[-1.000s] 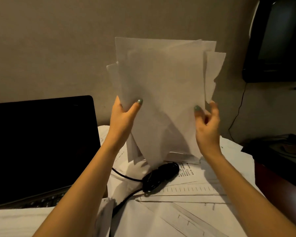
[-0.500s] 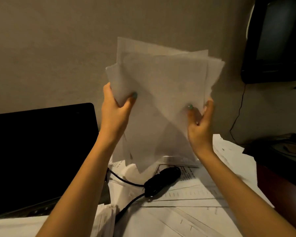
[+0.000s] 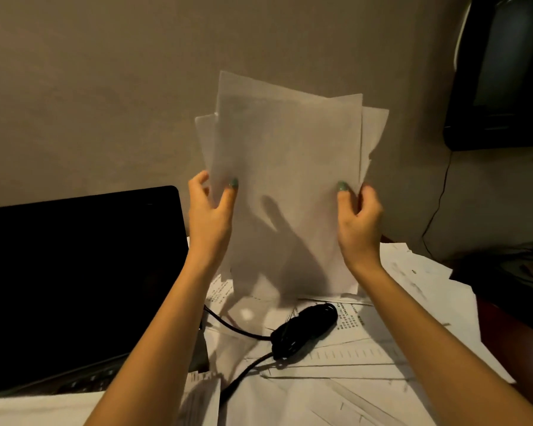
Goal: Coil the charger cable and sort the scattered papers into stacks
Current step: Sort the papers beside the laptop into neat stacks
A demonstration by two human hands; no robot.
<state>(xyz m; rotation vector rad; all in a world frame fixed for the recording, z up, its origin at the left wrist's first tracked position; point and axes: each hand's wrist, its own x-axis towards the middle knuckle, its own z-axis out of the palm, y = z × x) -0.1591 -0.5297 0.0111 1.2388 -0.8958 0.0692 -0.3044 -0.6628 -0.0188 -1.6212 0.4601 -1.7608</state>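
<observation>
A sheaf of white papers [image 3: 286, 167] stands upright in front of me, its lower edge resting on the papers on the desk. My left hand [image 3: 210, 219] pinches its left edge, thumb on the near face. My right hand [image 3: 359, 222] pinches the right edge the same way. The sheets are uneven at the top, several corners sticking out. Below them the black charger cable [image 3: 305, 329] lies bundled in a coil on scattered printed papers [image 3: 351, 364], with a loose length running off to the lower left.
An open laptop [image 3: 74, 278] with a dark screen stands at the left. More loose sheets [image 3: 419, 272] lie at the right, beside a dark red desk edge [image 3: 505, 333]. A black monitor [image 3: 502, 72] hangs at the upper right, a thin wire dropping from it.
The sheaf has dropped until its lower edge meets the desk papers, and it has turned more upright. Both hands now pinch it at its side edges.
</observation>
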